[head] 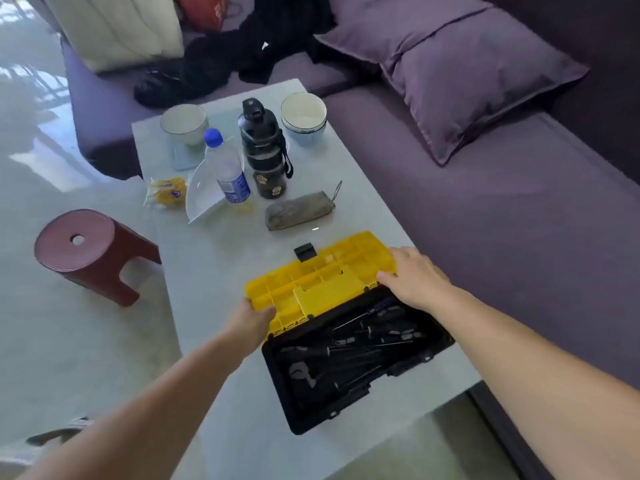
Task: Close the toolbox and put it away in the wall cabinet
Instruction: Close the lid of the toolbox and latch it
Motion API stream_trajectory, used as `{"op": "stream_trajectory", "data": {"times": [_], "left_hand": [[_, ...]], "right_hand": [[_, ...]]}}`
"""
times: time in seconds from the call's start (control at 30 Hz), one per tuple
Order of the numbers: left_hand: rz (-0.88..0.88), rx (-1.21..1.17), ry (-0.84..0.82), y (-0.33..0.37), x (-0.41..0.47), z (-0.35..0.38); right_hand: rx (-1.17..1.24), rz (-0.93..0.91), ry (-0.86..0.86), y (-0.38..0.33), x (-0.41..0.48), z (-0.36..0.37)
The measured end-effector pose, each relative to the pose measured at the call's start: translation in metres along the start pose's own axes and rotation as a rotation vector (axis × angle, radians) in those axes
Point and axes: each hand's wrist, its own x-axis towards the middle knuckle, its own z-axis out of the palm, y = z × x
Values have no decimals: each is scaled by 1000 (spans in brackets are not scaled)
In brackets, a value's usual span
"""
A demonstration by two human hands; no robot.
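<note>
A black toolbox (349, 393) stands open on the near part of a white coffee table (214, 278). Screwdrivers and other dark tools lie inside it. Its yellow lid (322, 275) is folded back flat on the table, with a black latch (305, 252) at its far edge. My left hand (251, 320) grips the lid's left corner. My right hand (412, 277) holds the lid's right corner. No wall cabinet is in view.
Beyond the toolbox lie a grey pouch (299, 210), a black flask (264, 150), a water bottle (227, 168), two bowls (304, 117), a white dish and a yellow snack pack. A purple sofa (502, 220) wraps the table's right and far sides. A red stool (90, 251) stands left.
</note>
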Motion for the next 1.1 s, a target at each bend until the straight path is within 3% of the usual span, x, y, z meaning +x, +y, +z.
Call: {"op": "stream_trajectory", "data": {"times": [0.2,0.37,0.6,0.87,1.1], "left_hand": [[-140,-327,-77,-5,34,10],[-155,-519,-64,0,36,3],[-69,-727,-35,8,12,-19],[-29,-655,-75,-3,-41,-39],[-47,-506,-27,-38,-97,3]], "right_hand": [[51,88,-87,-13,45,23],[122,115,-36,-11,55,28],[593,135,124,-4,44,-4],[881,53,69,6,-15,-38],[861,159,25,48,-80,-18]]}}
